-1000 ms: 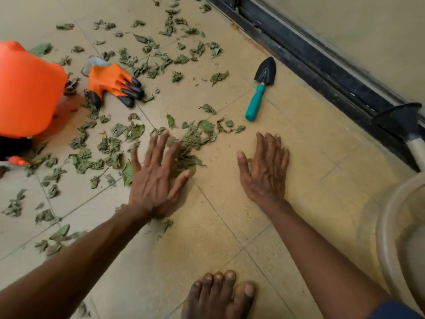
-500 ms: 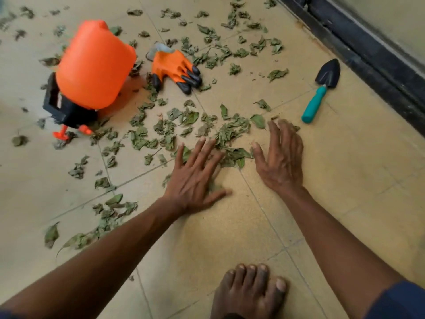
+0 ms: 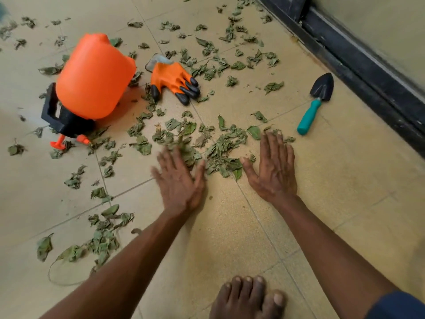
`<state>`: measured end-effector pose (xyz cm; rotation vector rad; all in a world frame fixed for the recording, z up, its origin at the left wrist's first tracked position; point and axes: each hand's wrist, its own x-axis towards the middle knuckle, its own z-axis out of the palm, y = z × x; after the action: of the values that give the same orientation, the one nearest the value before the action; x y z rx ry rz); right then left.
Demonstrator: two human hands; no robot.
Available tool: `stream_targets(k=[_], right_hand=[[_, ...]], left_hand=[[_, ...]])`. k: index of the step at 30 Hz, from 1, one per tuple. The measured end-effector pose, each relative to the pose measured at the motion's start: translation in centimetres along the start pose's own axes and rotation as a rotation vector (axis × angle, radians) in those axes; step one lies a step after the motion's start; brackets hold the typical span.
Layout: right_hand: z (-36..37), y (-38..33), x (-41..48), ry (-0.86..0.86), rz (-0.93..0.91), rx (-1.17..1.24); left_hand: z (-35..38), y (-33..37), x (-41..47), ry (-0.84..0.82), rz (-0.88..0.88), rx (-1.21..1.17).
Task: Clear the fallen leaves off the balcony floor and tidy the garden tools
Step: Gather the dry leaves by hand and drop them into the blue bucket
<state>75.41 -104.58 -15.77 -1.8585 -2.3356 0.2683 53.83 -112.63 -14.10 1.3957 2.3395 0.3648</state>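
Head view: the person's left hand [image 3: 181, 180] and right hand [image 3: 273, 171] lie flat on the balcony floor [image 3: 230, 226]. Their fingers [image 3: 274, 146] are straight and spread, holding nothing, and a small heap of leaves [image 3: 220, 155] sits between them; the left one is blurred. Gathering leaves looks to be the step in hand. Many lie scattered around the orange sprayer [image 3: 92, 77] and the clawed glove [image 3: 174, 80], while the trowel [image 3: 316, 103] lies beside the door track [image 3: 368, 72]. Next, the palms would likely need to close together, bunching the heap before scooping.
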Motion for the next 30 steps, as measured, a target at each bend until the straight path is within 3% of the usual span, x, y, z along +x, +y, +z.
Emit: stream_targets(k=[3, 5, 8, 10, 12, 14, 18, 20, 23, 30], right_hand=[[0.0, 0.4, 0.0, -0.007, -0.075, 0.024], [-0.2, 0.3, -0.1, 0.017, -0.118, 0.075], [-0.5, -0.1, -0.4, 0.09, -0.083, 0.04], [-0.8, -0.2, -0.3, 0.106, 0.038, 0.007], [-0.9, -0.2, -0.1, 0.066, 0.137, -0.001], [-0.6, -0.2, 0.0, 0.028, 0.158, -0.003], [-0.1, 0.1, 0.4, -0.003, 0.042, 0.039], [-0.1, 0.1, 0.4, -0.006, -0.006, 0.073], [-0.3, -0.2, 0.3, 0.005, 0.01, 0.09], [-0.5, -0.2, 0.4, 0.01, 0.039, 0.087]], left_hand=[[1.5, 4.1, -0.9, -0.069, 0.317, -0.04], [1.1, 5.0, 0.7, -0.017, 0.371, -0.071], [-0.4, 3.4, 5.1, 0.134, 0.087, -0.057], [-1.6, 1.4, 8.5, 0.137, -0.083, 0.013], [-2.2, 0.1, 10.6, 0.107, -0.119, 0.072], [-2.1, 0.6, 10.7, 0.066, 0.008, 0.069], [-0.1, 4.8, 6.5, -0.131, 0.51, 0.035], [0.1, 6.8, 6.0, -0.133, 0.681, 0.015], [-0.8, 11.0, 9.5, -0.042, 0.795, 0.081], [-0.1, 22.2, 19.6, -0.326, 0.898, 0.441]])
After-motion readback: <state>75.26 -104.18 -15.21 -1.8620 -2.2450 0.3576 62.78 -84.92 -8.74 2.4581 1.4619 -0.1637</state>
